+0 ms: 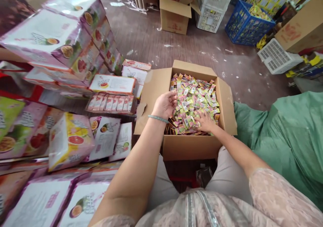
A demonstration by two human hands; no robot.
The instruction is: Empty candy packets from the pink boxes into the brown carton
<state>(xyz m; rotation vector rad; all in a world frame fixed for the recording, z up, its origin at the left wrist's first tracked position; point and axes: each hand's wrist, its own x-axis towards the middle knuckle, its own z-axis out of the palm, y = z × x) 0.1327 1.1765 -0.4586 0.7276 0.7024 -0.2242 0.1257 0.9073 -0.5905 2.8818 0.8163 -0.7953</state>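
Note:
An open cardboard box point(188, 146) stands on the floor in front of my knees, heaped with small colourful sachets point(199, 97). My left hand point(165, 104) hovers at the box's left edge, fingers curled over a few sachets. My right hand point(205, 121) lies on the pile near the front, fingers spread among the sachets. A teal bracelet point(158, 118) circles my left wrist.
Stacks of pink-and-white fruit-printed cartons point(63, 42) fill the left side. A tray of red sachets point(111, 103) lies beside the box. A green sack point(285, 136) sits to the right. Cardboard boxes point(174, 16), white crates point(210, 16) and a blue crate point(246, 25) stand at the back.

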